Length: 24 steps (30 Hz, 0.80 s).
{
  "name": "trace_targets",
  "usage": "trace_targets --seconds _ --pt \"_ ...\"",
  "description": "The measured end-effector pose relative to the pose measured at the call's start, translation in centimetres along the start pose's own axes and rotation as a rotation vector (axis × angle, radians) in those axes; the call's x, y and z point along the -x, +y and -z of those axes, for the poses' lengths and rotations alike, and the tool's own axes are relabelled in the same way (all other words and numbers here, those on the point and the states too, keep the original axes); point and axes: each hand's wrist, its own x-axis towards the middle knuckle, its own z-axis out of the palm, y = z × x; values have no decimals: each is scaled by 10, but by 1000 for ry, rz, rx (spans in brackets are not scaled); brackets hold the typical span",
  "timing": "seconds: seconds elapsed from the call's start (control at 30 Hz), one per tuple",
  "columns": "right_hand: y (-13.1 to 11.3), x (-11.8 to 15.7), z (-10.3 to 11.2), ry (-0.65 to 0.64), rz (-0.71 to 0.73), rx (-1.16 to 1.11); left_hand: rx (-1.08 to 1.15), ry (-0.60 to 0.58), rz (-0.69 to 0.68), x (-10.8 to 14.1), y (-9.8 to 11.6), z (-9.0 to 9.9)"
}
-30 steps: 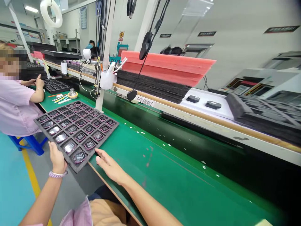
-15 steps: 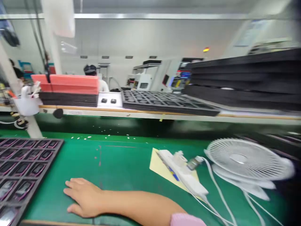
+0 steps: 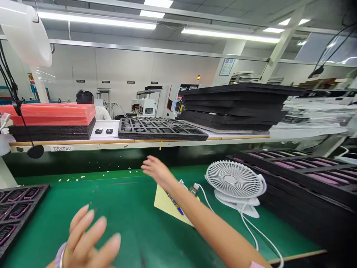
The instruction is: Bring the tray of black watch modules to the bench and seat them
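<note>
My left hand (image 3: 86,240) is raised over the near left part of the green work mat (image 3: 117,208). Its fingers are spread, a little blurred, with nothing in them. My right hand (image 3: 157,171) reaches forward over the far middle of the mat, fingers stretched out and holding nothing. Beneath my right forearm lies a yellow sheet (image 3: 163,203) with a blue pen (image 3: 177,208) on it; the forearm hides most of the power strip there. At the left edge sits a black foam tray (image 3: 23,212) with dark, pink-rimmed parts in its compartments.
A white fan (image 3: 235,180) with cables stands right of my forearm. Stacked trays (image 3: 301,167) fill the right side. The shelf holds pink foam (image 3: 55,113), a compartment tray (image 3: 161,128) and black foam sheets (image 3: 234,106). A person (image 3: 89,104) is beyond the shelf.
The view has swung right and up. My right hand has lifted from near the left tray and moved right and forward. My left hand has come into view at the lower left.
</note>
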Motion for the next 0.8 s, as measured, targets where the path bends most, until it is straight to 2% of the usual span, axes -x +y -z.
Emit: trace_targets --seconds 0.03,0.07,0.1,0.13,0.23,0.33,0.43,0.6,0.7,0.8 --pt "-15 -14 20 115 -5 -71 46 -38 -63 -19 -3 -15" --pt "-31 -25 39 225 -4 -138 87 -83 -42 -41 -7 -31" --pt "-45 -34 56 323 3 -200 156 -104 106 -66 -13 -47" --pt "-59 -41 72 409 11 -257 260 -112 318 -92 -20 -64" --pt "-91 -52 104 560 23 -391 771 7 1103 -165 -45 -106" --pt "-107 -60 118 605 5 -480 897 -8 1349 -216 -71 -133" --pt "-115 -71 124 624 -11 -537 929 -16 1476 -245 -90 -145" --pt "-130 -86 134 620 35 -557 1002 -61 1582 -272 -117 -163" --pt "-137 -90 140 596 42 -522 1053 -94 1580 -278 -128 -182" --pt "-138 -90 142 568 34 -466 1130 -120 1511 -280 -133 -199"
